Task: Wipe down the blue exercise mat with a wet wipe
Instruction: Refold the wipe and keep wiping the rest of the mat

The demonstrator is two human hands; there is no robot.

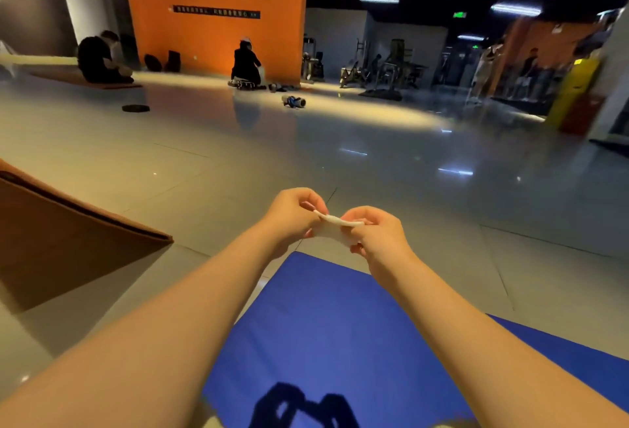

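Two hands pinch one wipe: left hand and right hand, fingers curled on opposite edges. Wipe white, stretched btwn them, looks part folded. Held in air over far end of mat, not touching. Mat blue, flat on floor. Tip: unfold fully, flatten under palm, overlap strokes far end to near. Brown mat left, apart.

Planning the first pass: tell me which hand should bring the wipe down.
Probably right: both pinch the wipe, but the right hand is over the mat's far edge, the left hand past its corner.
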